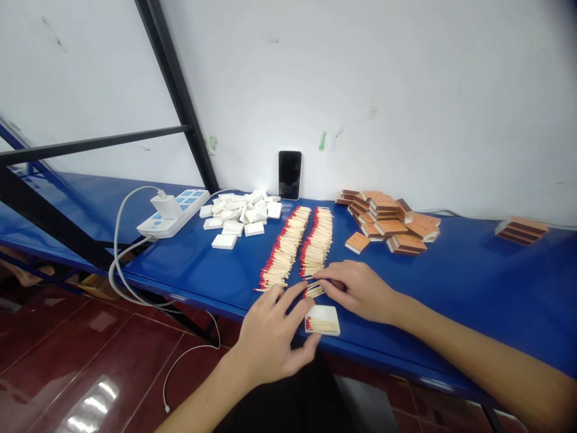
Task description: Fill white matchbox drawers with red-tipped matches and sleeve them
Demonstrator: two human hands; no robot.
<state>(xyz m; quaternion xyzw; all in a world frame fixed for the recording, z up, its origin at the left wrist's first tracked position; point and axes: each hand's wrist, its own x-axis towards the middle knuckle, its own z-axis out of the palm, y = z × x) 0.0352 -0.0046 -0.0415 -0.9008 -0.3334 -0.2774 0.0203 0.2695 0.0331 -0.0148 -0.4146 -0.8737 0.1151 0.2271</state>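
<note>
My left hand (277,331) curves around the left side of a small white matchbox tray (325,313), its thumb at the near edge and a finger at the far corner. Several red-tipped matches lie along the near side of this tray. Just beyond it, my right hand (360,290) has thumb and index finger closed on a few matches (314,290); a left fingertip touches their red heads. Two long rows of matches, a left row (286,246) and a right row (318,240), stretch away behind my hands, heads toward the left.
White matchbox trays (243,213) are heaped at the back left. Orange-brown matchbox sleeves (390,225) pile up at right, with a small stack (523,231) farther right. A phone (289,174) leans on the wall. A power strip (174,213) with cables lies left, near a black metal frame (180,90).
</note>
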